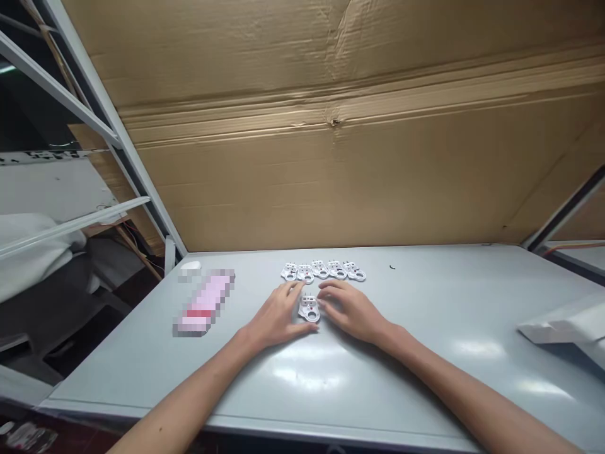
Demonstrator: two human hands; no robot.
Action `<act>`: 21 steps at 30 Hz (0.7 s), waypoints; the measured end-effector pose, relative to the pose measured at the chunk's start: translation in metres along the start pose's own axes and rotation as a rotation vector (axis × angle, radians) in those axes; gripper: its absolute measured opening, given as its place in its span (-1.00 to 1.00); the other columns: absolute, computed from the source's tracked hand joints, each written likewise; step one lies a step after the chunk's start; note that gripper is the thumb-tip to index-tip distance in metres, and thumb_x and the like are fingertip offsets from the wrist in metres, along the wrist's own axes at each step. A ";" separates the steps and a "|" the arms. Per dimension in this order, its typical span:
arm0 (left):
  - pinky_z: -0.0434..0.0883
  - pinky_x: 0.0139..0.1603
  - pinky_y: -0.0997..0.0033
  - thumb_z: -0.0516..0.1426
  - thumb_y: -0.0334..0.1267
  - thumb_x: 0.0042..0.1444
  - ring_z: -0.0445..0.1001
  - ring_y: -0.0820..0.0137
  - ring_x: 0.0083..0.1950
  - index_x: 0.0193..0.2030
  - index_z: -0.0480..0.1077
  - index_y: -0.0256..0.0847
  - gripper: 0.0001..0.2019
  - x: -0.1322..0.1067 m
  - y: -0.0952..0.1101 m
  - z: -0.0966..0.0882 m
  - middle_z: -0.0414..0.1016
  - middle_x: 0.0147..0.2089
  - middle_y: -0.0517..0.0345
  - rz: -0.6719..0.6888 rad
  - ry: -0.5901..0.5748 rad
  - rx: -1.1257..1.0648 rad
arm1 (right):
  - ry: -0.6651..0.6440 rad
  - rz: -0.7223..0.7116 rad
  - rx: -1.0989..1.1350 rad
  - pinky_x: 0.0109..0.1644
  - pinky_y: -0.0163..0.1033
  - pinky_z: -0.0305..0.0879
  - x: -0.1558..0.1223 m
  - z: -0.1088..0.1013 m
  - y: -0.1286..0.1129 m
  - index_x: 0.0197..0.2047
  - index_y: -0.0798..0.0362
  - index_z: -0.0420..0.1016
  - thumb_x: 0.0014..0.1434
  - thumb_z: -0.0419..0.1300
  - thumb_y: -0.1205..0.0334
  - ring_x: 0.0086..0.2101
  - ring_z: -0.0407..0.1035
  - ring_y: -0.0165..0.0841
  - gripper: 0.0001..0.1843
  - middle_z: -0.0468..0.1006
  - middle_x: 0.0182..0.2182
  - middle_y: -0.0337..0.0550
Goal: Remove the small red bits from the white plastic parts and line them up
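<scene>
A small white plastic part with a round ring at its near end and two thin prongs at its far end lies on the grey table between my hands. On its left side is my left hand, fingers stretched and thumb apart, resting close to it. From the right, my right hand curves toward it with fingers apart; its fingertips are at the part's edge, and whether they touch cannot be made out. Just beyond, several similar white parts stand side by side in a row.
A pink blurred packet and a small white object lie at the left. A tiny black piece is right of the row. White wrapping sits at the right edge. Cardboard walls the back; a metal frame rises left.
</scene>
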State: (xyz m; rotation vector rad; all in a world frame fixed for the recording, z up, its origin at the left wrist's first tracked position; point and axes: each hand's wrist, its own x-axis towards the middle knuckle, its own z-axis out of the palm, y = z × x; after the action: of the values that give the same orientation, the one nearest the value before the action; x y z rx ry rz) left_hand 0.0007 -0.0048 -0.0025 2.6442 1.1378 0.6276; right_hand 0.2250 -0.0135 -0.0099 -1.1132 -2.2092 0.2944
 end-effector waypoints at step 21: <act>0.41 0.14 0.11 0.24 0.03 0.13 0.43 0.09 0.13 0.07 0.42 -0.18 -0.56 0.002 0.005 0.000 0.44 0.13 -0.07 -0.001 0.068 0.006 | -0.034 -0.109 -0.055 -0.10 -0.09 0.40 0.004 0.005 -0.002 -0.20 0.03 0.53 0.31 -0.02 0.37 -0.18 0.47 -0.21 -0.72 0.61 -0.19 -0.02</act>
State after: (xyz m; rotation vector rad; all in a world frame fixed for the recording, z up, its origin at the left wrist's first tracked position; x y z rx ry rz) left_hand 0.0051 -0.0072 -0.0005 2.6464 1.1611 0.7205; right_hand 0.2190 -0.0112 -0.0110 -1.0190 -2.3105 0.2088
